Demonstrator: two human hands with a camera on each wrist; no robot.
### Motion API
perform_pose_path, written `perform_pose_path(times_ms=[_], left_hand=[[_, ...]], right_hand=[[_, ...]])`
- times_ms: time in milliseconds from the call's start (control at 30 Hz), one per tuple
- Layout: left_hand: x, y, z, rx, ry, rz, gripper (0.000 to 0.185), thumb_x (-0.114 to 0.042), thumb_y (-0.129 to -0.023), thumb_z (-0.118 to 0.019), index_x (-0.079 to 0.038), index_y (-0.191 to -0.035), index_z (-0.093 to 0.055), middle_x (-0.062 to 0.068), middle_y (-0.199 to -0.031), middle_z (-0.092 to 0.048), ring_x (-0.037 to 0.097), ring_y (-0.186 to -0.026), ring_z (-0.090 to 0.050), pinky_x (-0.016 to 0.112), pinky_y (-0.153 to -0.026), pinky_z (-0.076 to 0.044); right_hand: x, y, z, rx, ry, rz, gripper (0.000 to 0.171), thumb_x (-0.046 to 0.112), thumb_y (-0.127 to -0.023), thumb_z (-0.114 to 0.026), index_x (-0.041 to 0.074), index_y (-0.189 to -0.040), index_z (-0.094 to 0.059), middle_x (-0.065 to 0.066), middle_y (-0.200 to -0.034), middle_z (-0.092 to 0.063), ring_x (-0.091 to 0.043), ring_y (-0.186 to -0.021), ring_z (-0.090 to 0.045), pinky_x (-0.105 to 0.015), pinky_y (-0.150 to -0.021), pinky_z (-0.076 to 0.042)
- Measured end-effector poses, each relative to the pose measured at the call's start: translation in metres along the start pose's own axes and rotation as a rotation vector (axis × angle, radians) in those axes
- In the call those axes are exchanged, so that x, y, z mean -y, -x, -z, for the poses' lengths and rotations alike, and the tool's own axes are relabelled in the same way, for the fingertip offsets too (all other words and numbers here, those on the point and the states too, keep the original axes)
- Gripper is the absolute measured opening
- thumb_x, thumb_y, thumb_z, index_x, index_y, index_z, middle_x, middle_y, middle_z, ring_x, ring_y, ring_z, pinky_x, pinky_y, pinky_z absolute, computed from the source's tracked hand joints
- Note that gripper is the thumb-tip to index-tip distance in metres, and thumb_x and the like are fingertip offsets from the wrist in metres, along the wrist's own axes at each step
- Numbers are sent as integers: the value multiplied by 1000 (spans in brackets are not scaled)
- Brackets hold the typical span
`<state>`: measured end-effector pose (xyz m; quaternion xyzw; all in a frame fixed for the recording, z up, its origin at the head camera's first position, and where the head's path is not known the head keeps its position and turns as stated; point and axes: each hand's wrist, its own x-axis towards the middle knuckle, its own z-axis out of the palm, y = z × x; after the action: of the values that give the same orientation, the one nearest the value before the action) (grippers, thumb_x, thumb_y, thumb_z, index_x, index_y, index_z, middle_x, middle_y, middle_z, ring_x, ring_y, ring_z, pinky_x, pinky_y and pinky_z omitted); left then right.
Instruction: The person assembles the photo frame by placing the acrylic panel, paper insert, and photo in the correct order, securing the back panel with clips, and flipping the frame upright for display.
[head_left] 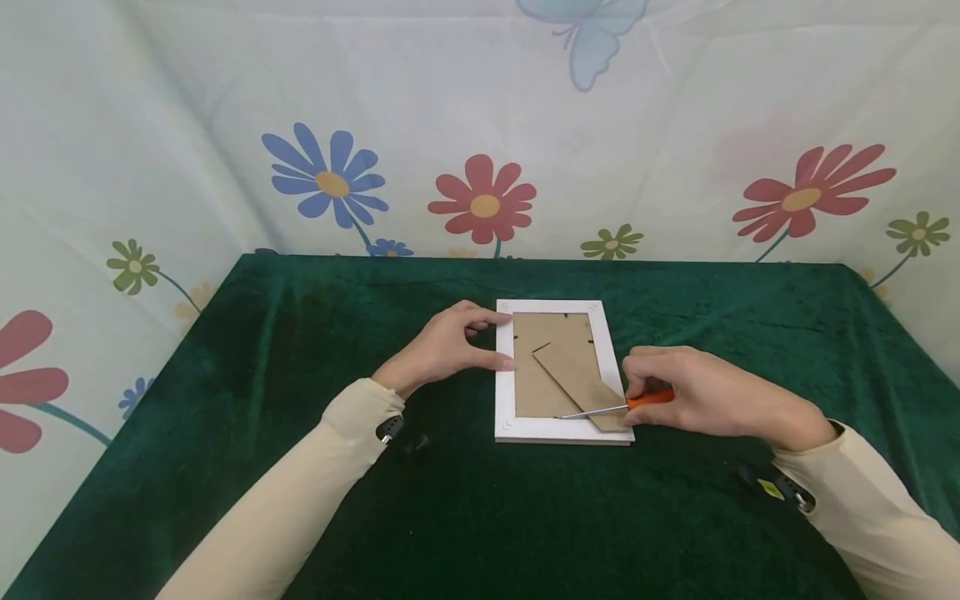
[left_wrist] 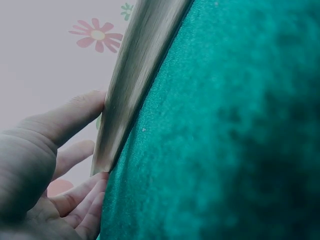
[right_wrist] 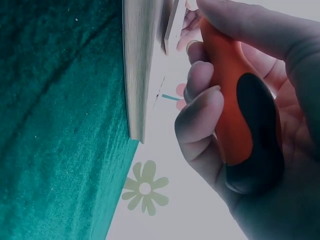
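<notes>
Head view: a white picture frame (head_left: 558, 429) lies face down at the centre of a green tablecloth (head_left: 300, 333). At its nine o'clock, the left hand (head_left: 442, 346) pinches the frame's edge with thumb and fingers. At four o'clock, the right hand (head_left: 697, 392) grips an orange screwdriver (head_left: 607, 407), tip on the cardboard backing (head_left: 551, 354).

Left wrist view: the fingers (left_wrist: 70, 117) touch the frame's edge (left_wrist: 132, 75).

Right wrist view: the fingers (right_wrist: 200, 115) curl round the screwdriver handle (right_wrist: 240, 115).
</notes>
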<state>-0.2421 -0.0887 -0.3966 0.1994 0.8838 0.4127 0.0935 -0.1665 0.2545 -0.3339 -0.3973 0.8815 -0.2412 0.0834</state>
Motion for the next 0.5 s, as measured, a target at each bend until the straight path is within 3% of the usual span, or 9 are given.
perform_pose_path(times_ms=[500], left_hand=[[-1, -1, 1, 9, -6, 3, 73, -39, -84, -92, -19, -149, -64, 7, -146, -53, 30, -133, -53, 51, -104, -53]], right_hand=[[0, -1, -3, -7, 20, -4, 26, 18, -90, -87, 24, -95, -62, 12, -92, -53, -6, -78, -55, -26, -66, -49]])
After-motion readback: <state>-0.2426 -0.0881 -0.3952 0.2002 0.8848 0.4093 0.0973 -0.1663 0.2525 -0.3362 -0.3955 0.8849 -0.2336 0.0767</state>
